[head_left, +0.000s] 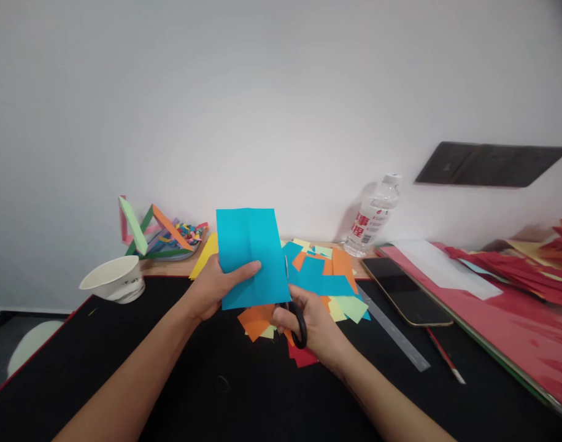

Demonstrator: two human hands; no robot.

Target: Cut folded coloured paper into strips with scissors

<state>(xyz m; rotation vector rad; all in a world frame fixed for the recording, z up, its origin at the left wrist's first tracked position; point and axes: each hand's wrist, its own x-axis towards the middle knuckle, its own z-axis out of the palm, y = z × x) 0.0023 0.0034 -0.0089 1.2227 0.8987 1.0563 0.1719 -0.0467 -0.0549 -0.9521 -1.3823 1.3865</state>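
Observation:
My left hand grips a sheet of blue paper by its left side, the thumb lying across its front. A vertical crease runs down the sheet, which is held up above the table. In my right hand is a pair of scissors with black handles, the fingers wrapped round the loops. Its blades are at the right edge of the blue paper and mostly hidden by it. Beneath both hands lie scattered paper scraps in blue, orange, pale green and red.
At left stand a white paper bowl and folded paper strips. A water bottle leans near the wall. To the right lie a clear ruler, a phone, a red pencil-like stick and stacked red paper.

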